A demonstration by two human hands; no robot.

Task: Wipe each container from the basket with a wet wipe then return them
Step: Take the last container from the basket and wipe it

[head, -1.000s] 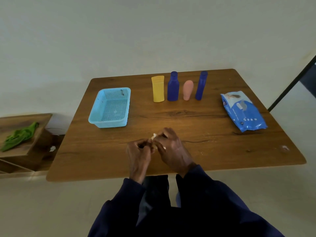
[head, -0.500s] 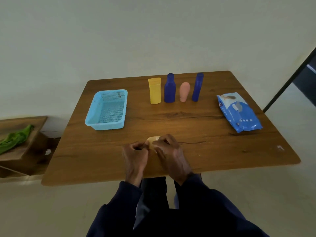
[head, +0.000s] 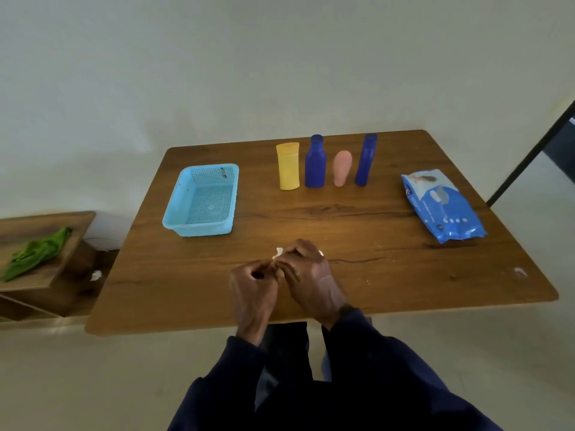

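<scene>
Both my hands meet over the table's front middle. My left hand (head: 253, 284) and my right hand (head: 311, 275) have curled fingers and pinch a small white wet wipe (head: 279, 252) between them; only a corner of it pokes out above my fingers. At the back of the table four containers stand upright in a row: a yellow tube (head: 288, 166), a wide blue bottle (head: 315, 163), a small pink bottle (head: 342, 168) and a slim blue bottle (head: 365, 160). The light blue mesh basket (head: 174, 213) stands to their left with no container in it.
A blue pack of wet wipes (head: 441, 206) lies near the table's right edge. The wooden table (head: 389, 275) ends just before my body. A low wooden shelf (head: 18, 222) at the left carries a green cloth (head: 37, 253).
My hands stayed together at the front middle, working the wipe between the fingers. The view shifted slightly; the containers, basket and pack have not moved.
</scene>
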